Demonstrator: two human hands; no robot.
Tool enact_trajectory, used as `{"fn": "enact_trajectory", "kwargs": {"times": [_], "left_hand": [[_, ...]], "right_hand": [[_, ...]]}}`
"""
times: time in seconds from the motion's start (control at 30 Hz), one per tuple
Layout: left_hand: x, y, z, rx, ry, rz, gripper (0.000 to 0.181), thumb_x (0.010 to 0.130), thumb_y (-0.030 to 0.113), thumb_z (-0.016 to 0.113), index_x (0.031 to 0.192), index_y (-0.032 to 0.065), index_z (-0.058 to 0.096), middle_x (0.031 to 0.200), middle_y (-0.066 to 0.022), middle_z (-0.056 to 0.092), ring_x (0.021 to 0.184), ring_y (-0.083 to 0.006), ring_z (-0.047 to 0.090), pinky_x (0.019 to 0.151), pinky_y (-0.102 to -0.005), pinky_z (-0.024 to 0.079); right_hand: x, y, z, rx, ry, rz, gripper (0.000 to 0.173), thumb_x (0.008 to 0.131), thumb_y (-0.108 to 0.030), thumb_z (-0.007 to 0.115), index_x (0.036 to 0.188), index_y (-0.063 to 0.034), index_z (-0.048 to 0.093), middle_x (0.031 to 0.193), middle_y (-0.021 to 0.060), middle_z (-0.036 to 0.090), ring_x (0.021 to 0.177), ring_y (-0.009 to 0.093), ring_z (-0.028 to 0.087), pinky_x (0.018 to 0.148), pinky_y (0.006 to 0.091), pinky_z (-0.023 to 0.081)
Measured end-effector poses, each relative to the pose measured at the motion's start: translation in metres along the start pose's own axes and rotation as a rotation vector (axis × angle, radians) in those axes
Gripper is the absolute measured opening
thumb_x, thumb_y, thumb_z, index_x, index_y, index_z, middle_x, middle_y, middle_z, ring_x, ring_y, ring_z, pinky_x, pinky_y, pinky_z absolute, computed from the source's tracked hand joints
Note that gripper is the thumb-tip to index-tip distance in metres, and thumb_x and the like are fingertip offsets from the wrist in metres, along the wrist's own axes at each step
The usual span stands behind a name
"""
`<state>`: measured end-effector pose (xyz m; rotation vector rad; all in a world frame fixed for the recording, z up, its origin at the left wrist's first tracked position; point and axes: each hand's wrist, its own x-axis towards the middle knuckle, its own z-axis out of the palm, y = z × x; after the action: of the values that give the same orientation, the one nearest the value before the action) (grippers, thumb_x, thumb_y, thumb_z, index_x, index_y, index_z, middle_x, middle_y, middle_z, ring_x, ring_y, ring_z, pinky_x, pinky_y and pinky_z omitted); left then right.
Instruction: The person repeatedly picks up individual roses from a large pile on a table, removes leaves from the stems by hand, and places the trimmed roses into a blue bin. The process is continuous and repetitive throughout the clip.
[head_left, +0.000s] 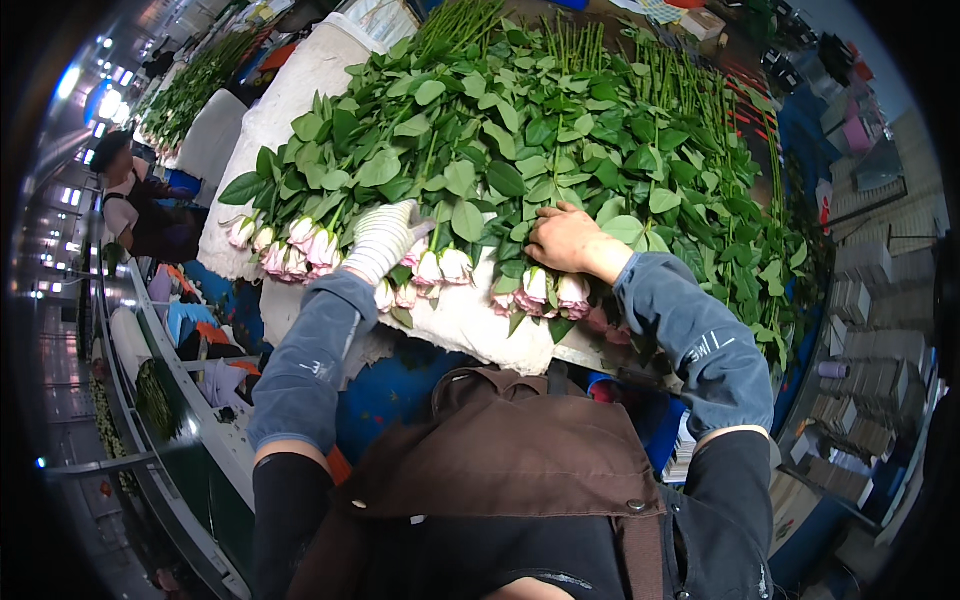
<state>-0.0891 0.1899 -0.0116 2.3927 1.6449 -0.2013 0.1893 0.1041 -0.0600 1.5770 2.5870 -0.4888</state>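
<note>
Long-stemmed roses with pale pink and cream blooms (442, 267) lie in a thick layer over a cloth-covered table, blooms towards me and cut stems (461, 22) away. My left hand (382, 238), in a white striped glove, rests among the upper stems between two groups of blooms; whether its fingers hold a stem cannot be told. My bare right hand (562, 238) lies on the leaves just above another group of rose blooms (534, 291), its fingers bent and partly sunk in the foliage. Leaves hide what its fingertips touch.
White fleecy cloth (495, 330) covers the table's near edge. At the left a person in a dark apron (150, 202) stands near another rose-laden table. A conveyor (187, 442) runs along the lower left. Stacked cardboard (877, 345) fills shelving at the right.
</note>
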Motion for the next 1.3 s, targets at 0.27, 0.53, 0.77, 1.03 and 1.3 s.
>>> {"fn": "enact_trajectory", "kwargs": {"times": [0.27, 0.53, 0.77, 1.03, 1.3], "left_hand": [[0.011, 0.054, -0.011, 0.132, -0.079, 0.144, 0.035, 0.075, 0.037, 0.066, 0.093, 0.0072, 0.064, 0.089, -0.0129, 0.064, 0.084, -0.0284, 0.062, 0.073, -0.0408, 0.048], [-0.044, 0.084, -0.058, -1.642, -0.246, 0.137, 0.023, 0.09, 0.021, 0.057, 0.105, 0.0027, 0.06, 0.079, -0.0012, 0.059, 0.064, -0.0072, 0.056, 0.056, -0.0189, 0.047], [-0.044, 0.09, -0.016, -1.959, -0.467, 0.0, 0.023, 0.092, 0.008, 0.048, 0.112, -0.001, 0.057, 0.085, -0.0052, 0.062, 0.07, -0.0119, 0.059, 0.06, -0.0237, 0.049], [-0.04, 0.091, 0.014, -2.0, -0.411, 0.069, 0.03, 0.092, 0.013, 0.046, 0.119, 0.0021, 0.051, 0.091, -0.0051, 0.062, 0.081, -0.0147, 0.06, 0.069, -0.0289, 0.052], [-0.041, 0.088, 0.027, -1.531, -0.225, 0.407, 0.027, 0.095, 0.019, 0.043, 0.117, 0.006, 0.051, 0.095, -0.0071, 0.059, 0.079, -0.0177, 0.058, 0.067, -0.0297, 0.051]], "right_hand": [[-0.015, -0.007, -0.01, 0.036, 0.061, 0.055, 0.032, 0.085, -0.032, 0.053, 0.107, -0.0105, 0.063, 0.112, 0.0087, 0.06, 0.123, 0.026, 0.043, 0.105, 0.0515, 0.028], [-0.006, -0.024, -0.056, 1.547, 0.42, 0.151, 0.043, 0.093, -0.039, 0.048, 0.117, -0.0041, 0.055, 0.104, 0.0054, 0.063, 0.092, 0.014, 0.06, 0.08, 0.0316, 0.048], [0.012, -0.049, -0.062, 1.956, 0.267, 0.322, 0.031, 0.092, -0.036, 0.052, 0.104, -0.0082, 0.058, 0.096, 0.0015, 0.063, 0.082, 0.011, 0.056, 0.072, 0.0299, 0.049], [0.025, -0.048, -0.044, 2.06, 0.33, 0.252, 0.017, 0.092, -0.025, 0.052, 0.093, -0.0093, 0.058, 0.082, 0.0013, 0.062, 0.071, 0.01, 0.057, 0.064, 0.0265, 0.048], [0.02, -0.05, -0.039, 2.034, 0.445, 0.201, 0.014, 0.09, -0.025, 0.054, 0.087, -0.011, 0.055, 0.074, -0.0015, 0.06, 0.062, 0.008, 0.056, 0.053, 0.0226, 0.045]]}}
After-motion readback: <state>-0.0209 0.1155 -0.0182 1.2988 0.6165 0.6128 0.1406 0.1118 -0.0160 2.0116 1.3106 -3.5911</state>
